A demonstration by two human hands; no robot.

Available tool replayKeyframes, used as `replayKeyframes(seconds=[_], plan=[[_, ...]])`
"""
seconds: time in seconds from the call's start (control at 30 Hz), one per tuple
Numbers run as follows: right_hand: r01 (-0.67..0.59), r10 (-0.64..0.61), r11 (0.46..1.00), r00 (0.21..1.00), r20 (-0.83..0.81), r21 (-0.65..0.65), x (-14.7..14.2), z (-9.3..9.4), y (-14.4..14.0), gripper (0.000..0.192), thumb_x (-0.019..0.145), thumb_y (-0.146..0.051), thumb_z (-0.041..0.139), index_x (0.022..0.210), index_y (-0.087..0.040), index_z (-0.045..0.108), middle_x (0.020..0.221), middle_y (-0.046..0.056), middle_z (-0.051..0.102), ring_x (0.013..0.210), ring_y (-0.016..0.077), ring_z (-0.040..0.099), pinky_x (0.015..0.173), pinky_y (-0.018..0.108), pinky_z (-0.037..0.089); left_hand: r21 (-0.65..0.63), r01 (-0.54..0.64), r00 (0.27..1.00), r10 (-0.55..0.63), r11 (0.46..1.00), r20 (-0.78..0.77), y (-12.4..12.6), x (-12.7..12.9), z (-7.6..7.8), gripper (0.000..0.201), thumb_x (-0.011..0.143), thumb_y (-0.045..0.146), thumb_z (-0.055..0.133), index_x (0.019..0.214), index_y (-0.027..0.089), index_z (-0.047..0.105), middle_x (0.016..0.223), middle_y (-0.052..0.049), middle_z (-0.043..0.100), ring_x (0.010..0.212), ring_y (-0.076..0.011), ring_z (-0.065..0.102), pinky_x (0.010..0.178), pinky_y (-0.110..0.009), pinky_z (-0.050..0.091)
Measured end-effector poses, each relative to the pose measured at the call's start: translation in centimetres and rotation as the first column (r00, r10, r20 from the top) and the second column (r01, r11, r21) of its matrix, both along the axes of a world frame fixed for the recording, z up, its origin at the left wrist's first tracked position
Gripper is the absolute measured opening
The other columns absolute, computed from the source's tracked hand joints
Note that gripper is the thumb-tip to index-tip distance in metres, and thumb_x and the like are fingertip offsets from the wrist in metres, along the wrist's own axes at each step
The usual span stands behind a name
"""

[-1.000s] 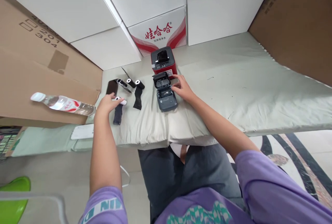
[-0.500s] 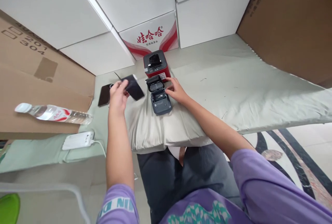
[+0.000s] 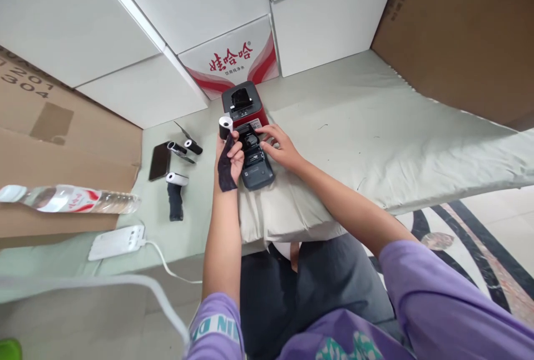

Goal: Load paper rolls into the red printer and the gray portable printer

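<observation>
My left hand (image 3: 232, 154) grips a black paper roll (image 3: 225, 126) with a white end, and its loose black strip hangs over my palm. The roll is right beside the open lid of a small dark grey printer (image 3: 256, 166) lying on a pale green pillow (image 3: 287, 204). On the printer's right side, by the open lid, rest the fingers of my right hand (image 3: 278, 146). A red and grey printer (image 3: 242, 105) stands just behind the grey one.
Left of the pillow lie another black roll with an unrolled strip (image 3: 175, 198), two smaller rolls (image 3: 186, 147) and a dark phone (image 3: 159, 161). A water bottle (image 3: 67, 198), a white power strip (image 3: 117, 241) and cardboard boxes (image 3: 62, 143) are at the far left. White boxes (image 3: 233, 59) line the back.
My left hand left one roll on the sheet, picked up another black roll, and carried it right to the grey printer's open lid. My right hand stayed on the printer.
</observation>
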State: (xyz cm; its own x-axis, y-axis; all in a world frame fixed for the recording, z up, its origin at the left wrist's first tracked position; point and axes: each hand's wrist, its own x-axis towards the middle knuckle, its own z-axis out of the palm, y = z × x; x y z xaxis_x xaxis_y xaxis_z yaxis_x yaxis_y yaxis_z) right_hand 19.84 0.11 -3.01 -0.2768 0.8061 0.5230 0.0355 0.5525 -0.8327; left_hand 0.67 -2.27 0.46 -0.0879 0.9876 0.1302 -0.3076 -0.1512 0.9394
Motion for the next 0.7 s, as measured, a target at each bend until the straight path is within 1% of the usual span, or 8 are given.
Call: replayKeyframes(seconds=[0.1,0.2,0.27,0.33,0.4,0.47,0.6,0.7], plan=[[-0.052,0.053,0.998,0.998,-0.027,0.047,-0.3,0.2,-0.4,0.044,0.099,-0.053,0.055,0.133,-0.026,0.062,0.133,0.011,0.06,0.104,0.02,0.065,0.09,0.038,0.058,0.055,-0.01,0.999,0.013,0.998,-0.048,-0.3,0.2,-0.2,0.03,0.09,0.048,0.073,0.11,0.028,0.061,0.094,-0.001,0.066,0.049,-0.0049,0.028,0.04,-0.018,0.026],[-0.11,0.112,0.994,0.991,-0.075,0.028,-0.8,0.1,-0.6,0.054,0.096,-0.061,0.059,0.138,-0.027,0.061,0.138,0.011,0.061,0.106,0.0206,0.065,0.091,0.038,0.057,0.187,-0.092,0.956,0.139,0.978,-0.258,-0.7,0.7,-0.6,0.05,0.082,0.053,0.082,0.119,0.029,0.06,0.093,0.001,0.066,0.058,-0.0059,0.05,0.051,-0.018,0.041],[-0.144,0.139,0.989,0.985,-0.101,-0.042,-0.9,0.2,-0.7,0.059,0.093,-0.067,0.061,0.135,-0.027,0.063,0.134,0.01,0.065,0.107,0.0223,0.065,0.092,0.039,0.056,0.317,-0.146,0.86,0.279,0.937,-0.428,-0.8,1.0,-0.8,0.054,0.082,0.06,0.079,0.12,0.025,0.062,0.1,-0.002,0.068,0.076,-0.011,0.064,0.066,-0.021,0.051],[-0.186,0.17,0.975,0.977,-0.131,-0.119,-0.8,0.4,-0.7,0.058,0.092,-0.07,0.06,0.126,-0.025,0.069,0.124,0.009,0.071,0.108,0.0242,0.066,0.095,0.04,0.055,0.423,-0.156,0.733,0.391,0.893,-0.556,-0.9,1.0,-1.0,0.054,0.085,0.062,0.075,0.119,0.022,0.065,0.107,-0.004,0.069,0.087,-0.0143,0.067,0.075,-0.024,0.054],[-0.221,0.19,0.958,0.966,-0.173,-0.181,-0.6,0.7,-0.8,0.055,0.093,-0.071,0.057,0.112,-0.022,0.073,0.109,0.007,0.074,0.105,0.0244,0.066,0.097,0.04,0.054,0.481,-0.139,0.626,0.453,0.866,-0.635,-1.1,0.9,-1.0,0.049,0.088,0.061,0.072,0.116,0.021,0.069,0.106,-0.004,0.07,0.085,-0.014,0.067,0.075,-0.025,0.054],[-0.243,0.194,0.944,0.956,-0.221,-0.223,-0.4,1.0,-0.9,0.052,0.092,-0.069,0.059,0.099,-0.021,0.074,0.097,0.005,0.073,0.097,0.0225,0.066,0.093,0.038,0.054,0.512,-0.117,0.578,0.477,0.851,-0.662,-1.2,0.9,-1.0,0.046,0.09,0.059,0.071,0.115,0.021,0.071,0.104,-0.004,0.071,0.083,-0.0138,0.066,0.074,-0.025,0.055],[-0.255,0.176,0.929,0.942,-0.287,-0.269,-0.4,1.2,-0.9,0.045,0.083,-0.064,0.072,0.095,-0.021,0.075,0.092,0.002,0.072,0.09,0.0192,0.064,0.087,0.033,0.053,0.497,-0.109,0.672,0.433,0.861,-0.601,-1.1,1.2,-1.4,0.048,0.09,0.058,0.072,0.12,0.021,0.07,0.111,-0.006,0.071,0.1,-0.0183,0.07,0.085,-0.028,0.058],[-0.239,0.145,0.928,0.939,-0.313,-0.286,-0.4,1.2,-0.9,0.043,0.083,-0.062,0.072,0.094,-0.02,0.075,0.089,0.001,0.071,0.087,0.0178,0.063,0.084,0.032,0.053,0.456,-0.1,0.745,0.37,0.884,-0.555,-0.9,1.4,-1.9,0.052,0.088,0.058,0.074,0.125,0.021,0.069,0.118,-0.008,0.071,0.111,-0.0217,0.071,0.094,-0.031,0.06]])
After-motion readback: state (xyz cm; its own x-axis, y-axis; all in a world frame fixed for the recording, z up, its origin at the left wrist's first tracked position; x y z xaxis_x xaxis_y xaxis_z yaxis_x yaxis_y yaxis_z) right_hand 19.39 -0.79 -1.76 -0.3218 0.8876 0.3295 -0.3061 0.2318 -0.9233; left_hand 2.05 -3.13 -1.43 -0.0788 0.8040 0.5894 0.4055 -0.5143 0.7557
